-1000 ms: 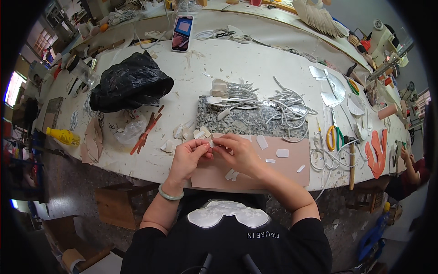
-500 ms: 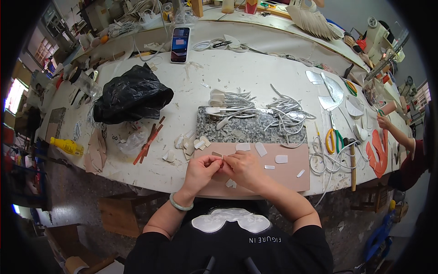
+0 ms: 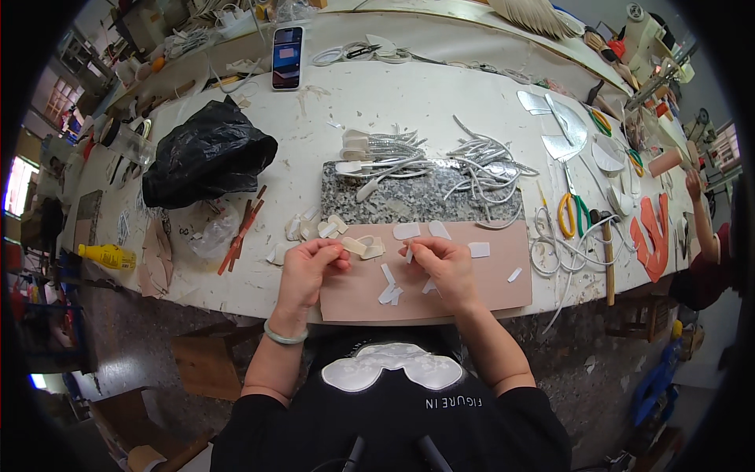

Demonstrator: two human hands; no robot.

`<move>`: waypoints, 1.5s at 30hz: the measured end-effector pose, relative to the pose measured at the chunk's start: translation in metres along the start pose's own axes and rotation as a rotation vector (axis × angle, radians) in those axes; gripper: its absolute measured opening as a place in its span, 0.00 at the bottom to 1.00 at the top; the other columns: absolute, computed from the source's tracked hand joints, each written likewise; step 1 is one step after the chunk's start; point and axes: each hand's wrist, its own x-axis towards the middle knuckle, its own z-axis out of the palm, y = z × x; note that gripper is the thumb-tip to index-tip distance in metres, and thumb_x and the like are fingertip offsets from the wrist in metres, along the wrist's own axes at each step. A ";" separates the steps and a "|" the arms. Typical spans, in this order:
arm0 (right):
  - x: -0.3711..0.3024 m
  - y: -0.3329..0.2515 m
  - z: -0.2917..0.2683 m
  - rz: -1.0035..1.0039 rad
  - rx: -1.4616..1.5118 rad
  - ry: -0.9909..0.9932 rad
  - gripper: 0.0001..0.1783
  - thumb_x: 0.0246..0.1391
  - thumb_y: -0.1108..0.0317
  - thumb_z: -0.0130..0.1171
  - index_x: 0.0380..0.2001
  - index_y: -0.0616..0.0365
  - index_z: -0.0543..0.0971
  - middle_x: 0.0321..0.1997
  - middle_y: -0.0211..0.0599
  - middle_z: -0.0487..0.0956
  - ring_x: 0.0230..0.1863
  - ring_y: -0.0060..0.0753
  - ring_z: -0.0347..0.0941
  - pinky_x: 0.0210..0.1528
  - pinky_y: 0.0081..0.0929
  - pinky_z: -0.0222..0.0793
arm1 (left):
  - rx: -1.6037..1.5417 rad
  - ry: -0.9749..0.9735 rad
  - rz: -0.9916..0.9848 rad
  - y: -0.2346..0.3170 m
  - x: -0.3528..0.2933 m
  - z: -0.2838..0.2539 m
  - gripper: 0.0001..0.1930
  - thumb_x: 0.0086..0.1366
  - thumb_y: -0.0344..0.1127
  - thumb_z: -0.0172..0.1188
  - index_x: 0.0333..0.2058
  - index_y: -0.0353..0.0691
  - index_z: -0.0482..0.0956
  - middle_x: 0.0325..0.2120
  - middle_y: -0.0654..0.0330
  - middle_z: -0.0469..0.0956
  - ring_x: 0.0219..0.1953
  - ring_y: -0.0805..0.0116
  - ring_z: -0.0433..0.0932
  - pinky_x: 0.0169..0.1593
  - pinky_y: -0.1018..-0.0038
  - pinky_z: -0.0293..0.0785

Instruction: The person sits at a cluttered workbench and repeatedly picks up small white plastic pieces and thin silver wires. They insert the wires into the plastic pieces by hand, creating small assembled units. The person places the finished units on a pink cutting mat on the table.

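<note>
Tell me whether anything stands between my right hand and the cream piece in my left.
Partly: another pale piece shows just right of the cream piece in the left hand, though whether it lies on the tan board is unclear. Nothing else visible stands between there and the right hand.

White table (image 3: 314, 141) on my feed
I see a phone (image 3: 287, 59) near its far edge, a board (image 3: 480, 287) at the near edge.
</note>
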 end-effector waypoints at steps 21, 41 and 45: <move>0.009 -0.026 0.023 -0.484 -0.836 -0.178 0.12 0.49 0.69 0.67 0.38 0.57 0.83 0.45 0.39 0.74 0.41 0.34 0.76 0.42 0.31 0.72 | -0.156 0.010 -0.052 0.018 -0.016 -0.002 0.07 0.63 0.28 0.57 0.38 0.31 0.77 0.27 0.57 0.79 0.25 0.74 0.78 0.33 0.70 0.84; -0.008 -0.031 -0.028 -0.414 -0.405 -0.091 0.12 0.55 0.69 0.65 0.42 0.58 0.81 0.32 0.31 0.82 0.33 0.16 0.76 0.33 0.16 0.72 | 0.140 -0.282 0.245 -0.010 -0.011 0.061 0.13 0.61 0.19 0.61 0.45 0.30 0.77 0.45 0.58 0.74 0.44 0.73 0.76 0.49 0.78 0.75; 0.037 -0.055 -0.091 -0.640 -0.891 0.409 0.08 0.44 0.67 0.69 0.31 0.54 0.84 0.30 0.32 0.80 0.36 0.35 0.73 0.39 0.30 0.70 | 0.123 -0.260 0.191 -0.002 -0.008 0.053 0.12 0.61 0.20 0.61 0.44 0.30 0.79 0.46 0.58 0.75 0.44 0.73 0.77 0.50 0.78 0.75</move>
